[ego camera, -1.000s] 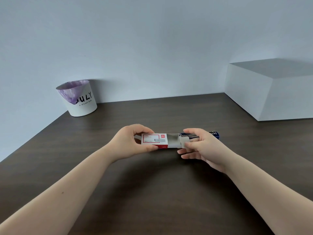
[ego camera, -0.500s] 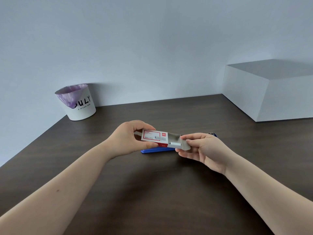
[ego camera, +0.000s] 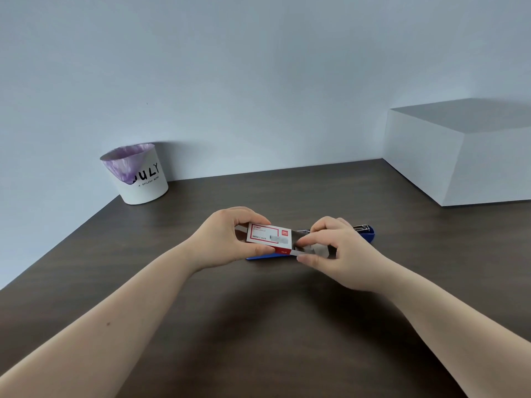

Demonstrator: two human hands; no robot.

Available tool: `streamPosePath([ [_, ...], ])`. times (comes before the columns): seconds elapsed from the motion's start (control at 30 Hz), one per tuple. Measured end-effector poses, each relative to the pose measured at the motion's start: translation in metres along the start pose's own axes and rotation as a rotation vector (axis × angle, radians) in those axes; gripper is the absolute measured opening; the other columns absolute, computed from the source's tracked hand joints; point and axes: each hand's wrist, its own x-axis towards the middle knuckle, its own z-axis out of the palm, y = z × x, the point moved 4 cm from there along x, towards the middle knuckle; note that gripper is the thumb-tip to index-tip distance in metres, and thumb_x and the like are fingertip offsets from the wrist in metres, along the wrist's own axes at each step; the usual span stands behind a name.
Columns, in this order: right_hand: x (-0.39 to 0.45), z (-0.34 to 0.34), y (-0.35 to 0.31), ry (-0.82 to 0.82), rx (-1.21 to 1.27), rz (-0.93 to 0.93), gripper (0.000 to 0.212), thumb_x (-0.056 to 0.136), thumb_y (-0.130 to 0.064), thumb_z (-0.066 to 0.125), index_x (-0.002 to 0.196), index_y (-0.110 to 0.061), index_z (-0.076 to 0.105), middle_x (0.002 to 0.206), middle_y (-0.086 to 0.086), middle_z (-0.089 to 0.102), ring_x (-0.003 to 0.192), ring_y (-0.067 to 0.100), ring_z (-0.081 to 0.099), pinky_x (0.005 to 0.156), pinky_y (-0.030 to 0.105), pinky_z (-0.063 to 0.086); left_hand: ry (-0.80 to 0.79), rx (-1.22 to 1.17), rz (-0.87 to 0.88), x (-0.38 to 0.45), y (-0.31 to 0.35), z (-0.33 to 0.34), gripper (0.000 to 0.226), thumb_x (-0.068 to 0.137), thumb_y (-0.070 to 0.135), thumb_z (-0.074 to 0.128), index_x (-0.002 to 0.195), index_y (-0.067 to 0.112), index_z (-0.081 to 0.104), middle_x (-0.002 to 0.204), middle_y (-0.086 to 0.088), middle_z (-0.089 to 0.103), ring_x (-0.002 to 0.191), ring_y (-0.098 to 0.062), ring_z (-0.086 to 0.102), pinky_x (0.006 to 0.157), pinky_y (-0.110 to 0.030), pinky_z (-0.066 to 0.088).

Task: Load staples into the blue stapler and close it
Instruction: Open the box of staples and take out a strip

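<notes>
My left hand (ego camera: 227, 239) grips a small white and red staple box (ego camera: 268, 236) by its left end, holding it just above the table. The box's grey inner tray (ego camera: 309, 249) is slid out to the right. My right hand (ego camera: 339, 251) pinches at that tray with thumb and fingers reaching into it. The blue stapler (ego camera: 369, 232) lies on the table behind and under the box, lying open, its metal magazine showing at the right end and a blue strip below the box. Whether staples are between my fingers is hidden.
The dark wooden table (ego camera: 258, 326) stretches toward me. A white bin (ego camera: 138, 179) with a purple liner stands at the back left by the wall. A large white box (ego camera: 459, 156) sits at the back right.
The tray has been pulled out further, and my right hand has shifted from gripping the tray's end to reaching its fingers into it. The box sits a little lower, over the stapler.
</notes>
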Motion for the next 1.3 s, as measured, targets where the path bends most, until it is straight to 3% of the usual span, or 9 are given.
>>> streamPosePath([
  [0.23, -0.001, 0.001, -0.001, 0.047, 0.038, 0.040, 0.019, 0.079, -0.024, 0.071, 0.098, -0.025, 0.069, 0.103, -0.009, 0.057, 0.102, 0.010, 0.043, 0.087, 0.020, 0.031, 0.005, 0.007, 0.009, 0.000, -0.003, 0.004, 0.039, 0.065, 0.035, 0.081, 0.101, 0.027, 0.070, 0.100, 0.013, 0.068, 0.095, -0.002, 0.062, 0.088, -0.025, 0.054],
  [0.4, -0.003, 0.001, -0.004, 0.098, 0.046, 0.062, 0.013, 0.078, -0.022, 0.072, 0.089, -0.026, 0.067, 0.068, -0.018, 0.050, 0.067, 0.003, 0.045, 0.060, 0.009, 0.034, 0.018, 0.020, 0.006, -0.001, -0.007, 0.005, 0.038, 0.065, 0.035, 0.081, 0.101, 0.029, 0.069, 0.100, 0.014, 0.067, 0.096, -0.001, 0.060, 0.088, -0.023, 0.053],
  [0.53, -0.002, -0.001, -0.002, 0.103, 0.214, 0.109, 0.035, 0.075, -0.016, 0.074, 0.106, -0.031, 0.066, 0.079, -0.018, 0.060, 0.059, -0.004, 0.047, 0.060, 0.010, 0.038, 0.011, 0.033, 0.001, -0.002, -0.010, 0.005, 0.038, 0.066, 0.036, 0.081, 0.101, 0.030, 0.068, 0.101, 0.013, 0.067, 0.096, -0.004, 0.062, 0.088, -0.025, 0.053],
  [0.67, -0.004, -0.004, 0.004, 0.165, 0.369, 0.170, 0.028, 0.075, -0.017, 0.075, 0.100, -0.030, 0.071, 0.083, -0.016, 0.065, 0.063, -0.009, 0.052, 0.060, 0.002, 0.041, 0.016, 0.011, -0.015, -0.004, -0.015, 0.005, 0.036, 0.065, 0.036, 0.081, 0.099, 0.032, 0.069, 0.100, 0.013, 0.068, 0.096, -0.006, 0.062, 0.089, -0.029, 0.054],
  [0.8, -0.004, -0.016, 0.024, 0.360, 0.724, 0.357, 0.012, 0.082, -0.014, 0.068, 0.093, -0.016, 0.072, 0.082, -0.001, 0.069, 0.062, 0.008, 0.056, 0.063, 0.021, 0.046, 0.069, -0.077, -0.070, -0.008, -0.021, 0.002, 0.037, 0.064, 0.035, 0.082, 0.098, 0.032, 0.069, 0.101, 0.014, 0.069, 0.095, -0.002, 0.064, 0.089, -0.025, 0.054],
  [0.9, -0.005, -0.012, 0.027, 0.237, 0.860, 0.514, 0.010, 0.089, -0.011, 0.059, 0.095, -0.007, 0.066, 0.083, 0.007, 0.071, 0.065, 0.013, 0.060, 0.052, 0.024, 0.049, 0.125, -0.164, -0.115, -0.011, -0.028, 0.000, 0.038, 0.065, 0.031, 0.082, 0.100, 0.030, 0.069, 0.101, 0.014, 0.070, 0.094, -0.002, 0.065, 0.089, -0.025, 0.054],
  [1.03, -0.006, 0.004, 0.018, 0.048, 1.048, 0.574, 0.011, 0.090, -0.008, 0.057, 0.098, -0.005, 0.063, 0.077, 0.012, 0.074, 0.057, 0.014, 0.065, 0.043, 0.021, 0.049, 0.174, -0.286, -0.174, -0.015, -0.037, 0.004, 0.041, 0.064, 0.032, 0.082, 0.102, 0.030, 0.069, 0.102, 0.011, 0.073, 0.095, -0.005, 0.067, 0.090, -0.030, 0.055],
  [1.2, -0.003, 0.009, 0.011, 0.034, 1.229, 0.572, 0.012, 0.090, -0.013, 0.057, 0.095, -0.005, 0.066, 0.065, 0.009, 0.070, 0.051, 0.014, 0.059, 0.041, 0.020, 0.049, 0.148, -0.327, -0.179, -0.016, -0.039, 0.014, 0.041, 0.063, 0.032, 0.083, 0.102, 0.030, 0.069, 0.103, 0.009, 0.073, 0.097, -0.007, 0.067, 0.093, -0.032, 0.054],
  [1.3, -0.004, 0.011, 0.008, 0.031, 1.192, 0.573, 0.013, 0.089, -0.015, 0.059, 0.090, -0.004, 0.067, 0.060, 0.007, 0.064, 0.047, 0.012, 0.053, 0.038, 0.017, 0.044, 0.140, -0.316, -0.177, -0.015, -0.040, 0.018, 0.042, 0.062, 0.035, 0.083, 0.102, 0.032, 0.069, 0.104, 0.010, 0.072, 0.099, -0.008, 0.066, 0.093, -0.031, 0.054],
])
